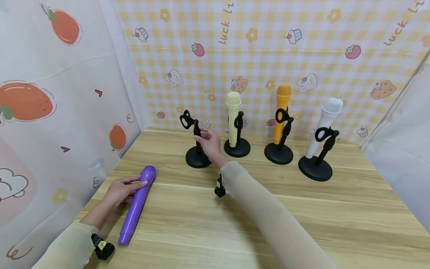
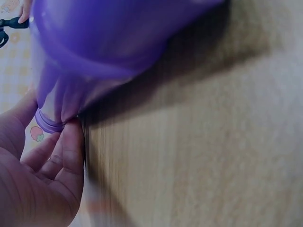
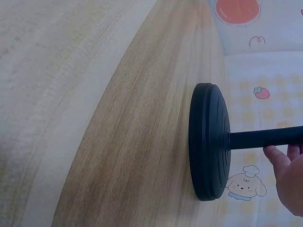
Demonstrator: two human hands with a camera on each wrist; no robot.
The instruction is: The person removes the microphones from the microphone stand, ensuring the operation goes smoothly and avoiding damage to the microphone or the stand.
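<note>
A purple toy microphone [image 1: 136, 209] lies on the wooden table at the left, its head pointing away from me. My left hand [image 1: 119, 191] grips it below the head, thumb on top and fingers at its underside; the left wrist view shows the microphone [image 2: 99, 33] close up beside that hand [image 2: 45, 184]. Further back, my right hand [image 1: 211, 144] holds the pole of a black microphone stand [image 1: 197, 158] whose ring clip has no microphone in it. In the right wrist view, the stand's round base [image 3: 208, 142] sits on the table, with the thumb against the pole.
To the right, three more black stands hold a pale yellow microphone [image 1: 233, 119], an orange microphone [image 1: 281, 112] and a white microphone [image 1: 324, 125]. A checked cloth [image 1: 255, 67] hangs behind the table [image 1: 215, 224]; a white printed cloth [image 1: 77, 142] hangs at the left.
</note>
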